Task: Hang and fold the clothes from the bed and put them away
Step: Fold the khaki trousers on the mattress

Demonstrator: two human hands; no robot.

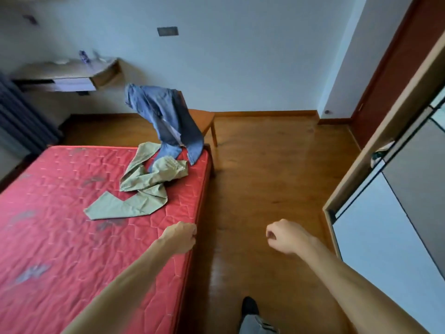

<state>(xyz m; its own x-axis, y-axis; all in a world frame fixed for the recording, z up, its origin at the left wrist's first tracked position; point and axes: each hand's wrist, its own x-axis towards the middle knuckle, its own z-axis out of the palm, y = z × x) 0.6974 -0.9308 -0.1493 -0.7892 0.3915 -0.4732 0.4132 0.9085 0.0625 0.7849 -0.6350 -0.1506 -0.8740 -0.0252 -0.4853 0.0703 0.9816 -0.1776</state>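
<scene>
1. Left hand (180, 237): the fingers are curled into the palm and hold nothing. The fist is over the near right edge of the bed (60, 225).
2. Right hand (286, 236): the fingers are curled inward with the thumb tucked alongside and hold nothing. It is raised over the wooden floor (265, 177), well apart from the left hand.
3. Both forearms are bare and stretched forward.
4. Green trousers (144, 189): they lie crumpled on the red quilted mattress, ahead of the left hand and not touching it. One leg lies flat and points toward the middle of the bed.
5. Blue jeans (166, 119): these are at the far right corner of the bed. The upper part is bunched high by the back of a wooden chair (204, 118), and the legs trail down onto the mattress, touching the green trousers. Whether the jeans rest on the chair cannot be told.
6. Wardrobe (385, 201): it stands to the right, with pale door panels.
7. Wall shelf (65, 68): it is mounted beyond the bed, and the small items on it are blurred.
</scene>
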